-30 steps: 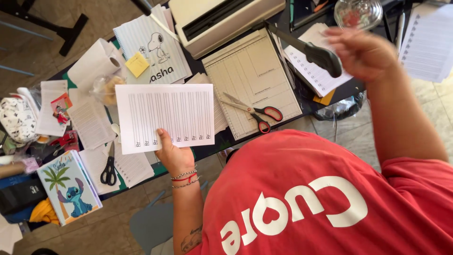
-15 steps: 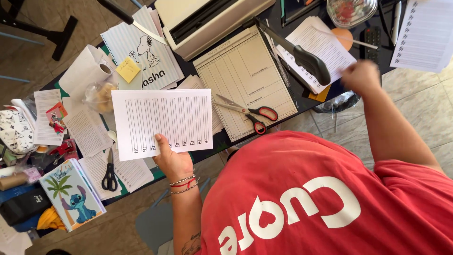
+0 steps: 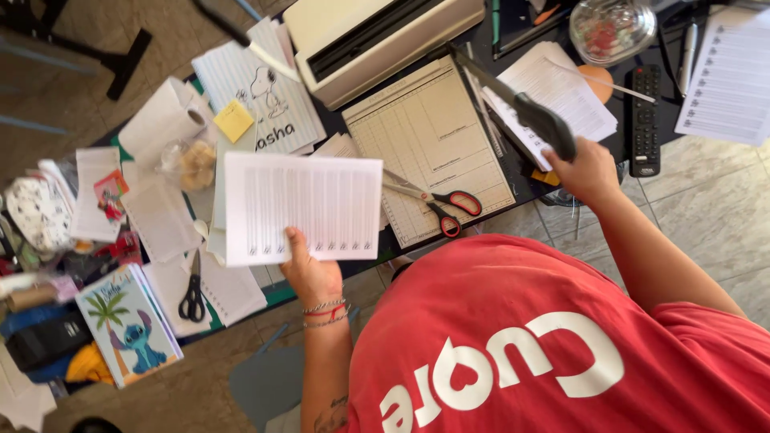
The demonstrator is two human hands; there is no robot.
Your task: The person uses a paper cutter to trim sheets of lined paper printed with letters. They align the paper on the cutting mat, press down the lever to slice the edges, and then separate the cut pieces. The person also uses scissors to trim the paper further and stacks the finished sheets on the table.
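**Blade arm caught, sheet waiting**

Your right hand (image 3: 589, 170) has dropped onto the black handle (image 3: 545, 126) of the beige paper trimmer (image 3: 429, 144), closed around it. Your left hand (image 3: 309, 269) pinches the white lined sheet (image 3: 301, 207) above the worktop's near edge, uncut.

1. The fingers of the left hand (image 3: 309, 269) are hidden behind the lined sheet (image 3: 301, 207).
2. The glass bowl (image 3: 611, 29) is cut off by the top edge.
3. The tabletop (image 3: 525, 183) is mostly buried under papers.
4. The right hand (image 3: 589, 170) grip on the cutter handle (image 3: 545, 124) is partly concealed.
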